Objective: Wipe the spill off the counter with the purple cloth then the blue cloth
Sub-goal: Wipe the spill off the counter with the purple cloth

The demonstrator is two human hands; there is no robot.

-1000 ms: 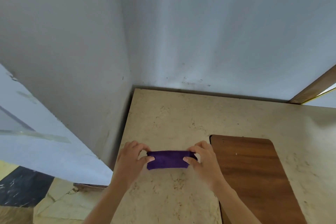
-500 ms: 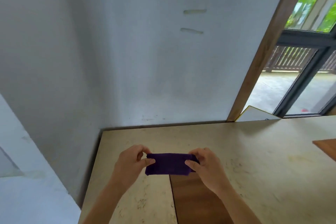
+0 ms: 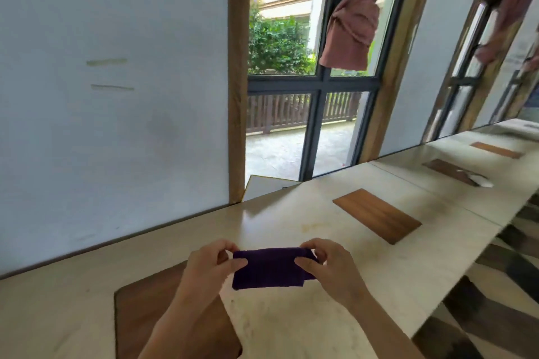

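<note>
Spans the lower frame from left to far right: a long pale beige stone-look bench (image 3: 291, 221), butted at the back against a plain white wall (image 3: 116, 125). Beyond the wall's right end, a tall window with dark metal frame (image 3: 313, 125), edged by a brown wooden post (image 3: 237, 67), with green shrubs and a wooden fence outside. Hanging at the upper part of the window, a knotted dusty-pink curtain (image 3: 350, 29). Set flush in the bench at lower left, a dark brown rounded wooden panel (image 3: 140, 315), partly hidden by the left forearm. Farther right on the bench, well apart from the hands, a lighter brown rectangular wooden panel (image 3: 377, 214); farther still, two more brown panels, small and blurred. Held above the bench near centre, between both hands, a dark purple cloth folded into a flat rectangle (image 3: 269, 268), stretched level and not touching the surface as far as can be told. Left hand (image 3: 208, 267) closed on the cloth's left end, thumb pressed on the near face with fingers curled behind. Right hand (image 3: 329, 265) closed the same way on the right end, thumb in front, fingers over the top edge. A faint yellowish smear on the bench just beyond the cloth.
</note>
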